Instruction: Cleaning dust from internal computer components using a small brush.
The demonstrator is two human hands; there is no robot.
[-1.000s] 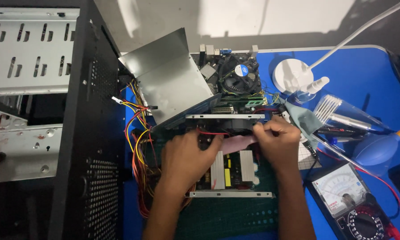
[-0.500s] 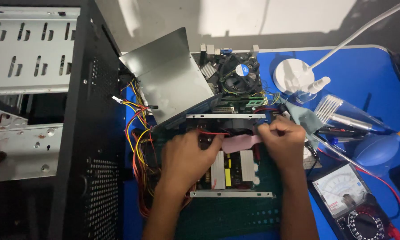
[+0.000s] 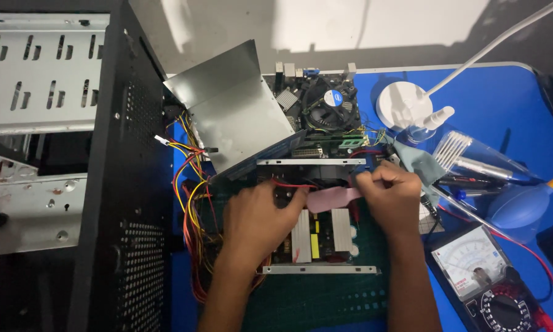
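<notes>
At frame centre, the pink strip [image 3: 333,198] has been shifted slightly leftward, pinched by the right hand [image 3: 392,198] while the left hand [image 3: 259,218], fingers curled, is pressed on the opened power supply [image 3: 316,237].

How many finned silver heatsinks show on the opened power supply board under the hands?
2: one heatsink below the left hand, one heatsink below the pink strip beside the right hand. The hands may hide more.
</notes>
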